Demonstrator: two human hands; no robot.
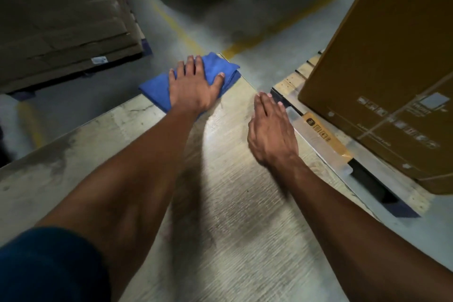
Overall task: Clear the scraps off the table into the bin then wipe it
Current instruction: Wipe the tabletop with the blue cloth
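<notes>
Hands: left hand (193,86) pressed flat, fingers spread, on folded blue cloth (215,68) at table (232,203) corner; right hand (272,130) flat, empty.

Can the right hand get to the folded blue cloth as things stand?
Probably yes: the right hand hovers open beside the folded blue cloth, with only bare pale wooden tabletop between; the left hand presses flat on the cloth.

We can read no words or numbers anywhere here. The tall brown cardboard box (382,76) on the right carries rows of printed symbols and a pale label, all too blurred to read. The small white sticker (98,60) on the flat stacked cardboard at upper left is just as illegible to us.
</notes>
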